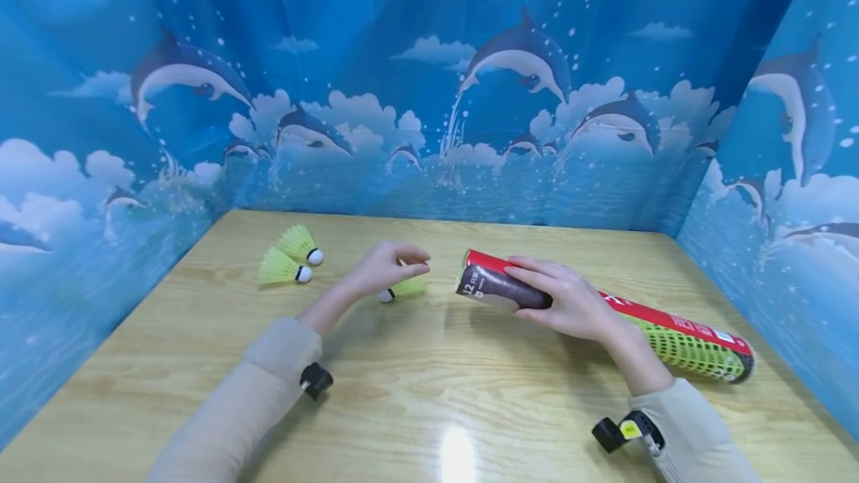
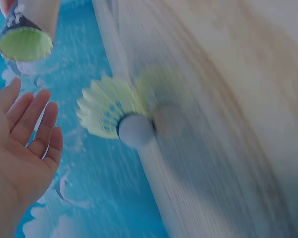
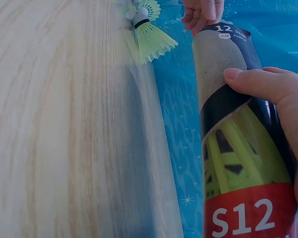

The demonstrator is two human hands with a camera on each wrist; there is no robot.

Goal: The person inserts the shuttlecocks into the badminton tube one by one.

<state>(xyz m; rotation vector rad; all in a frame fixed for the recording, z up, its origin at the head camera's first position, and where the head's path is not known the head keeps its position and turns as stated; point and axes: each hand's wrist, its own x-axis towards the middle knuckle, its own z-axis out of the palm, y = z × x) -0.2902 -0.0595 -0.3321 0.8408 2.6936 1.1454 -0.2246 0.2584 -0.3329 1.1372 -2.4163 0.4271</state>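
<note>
My right hand (image 1: pixel 570 300) grips a shuttlecock tube (image 1: pixel 698 338) near its left end, fingers over the top and thumb on the near side. The tube is red, black and clear, with yellow-green shuttlecocks showing through its wall. Its left end is raised off the table and shows yellow-green inside in the left wrist view. My left hand (image 1: pixel 385 267) hovers just left of that end, fingers loosely bent, holding nothing. Behind and below it, a yellow shuttlecock (image 1: pixel 408 288) with a white cork lies on the table, partly hidden by the hand in the head view.
Two more yellow shuttlecocks, one farther back (image 1: pixel 294 242) and one nearer (image 1: pixel 280 268), lie side by side on the left of the wood-grain table (image 1: pixel 403 408). A blue dolphin-print curtain (image 1: pixel 376 170) encloses the table's back and sides.
</note>
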